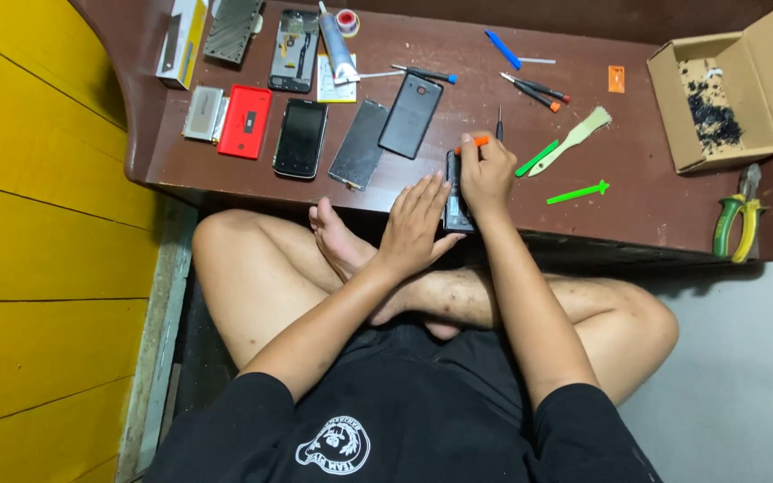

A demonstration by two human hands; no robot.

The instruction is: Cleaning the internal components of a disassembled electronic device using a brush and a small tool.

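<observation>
— Fingers of the right hand [487, 172] are closed around an orange-handled tool [473, 141], set against the dark phone [454, 199] at the table's [637, 192] near edge.

— And the left hand [415, 222]?

— It is laid flat and open beside the phone, steadying it. Prying or unscrewing seems in hand; steady pressure is called for next. Green pry tools [577, 191] are left near.

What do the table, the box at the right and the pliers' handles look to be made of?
Table: seemingly wood under glossy reddish-brown paint or varnish, with a soft sheen and worn marks. Box: plain brown cardboard, matte, with folded flaps. Pliers: handles look like green and yellow plastic or rubber sleeves over dull grey metal jaws.
</observation>
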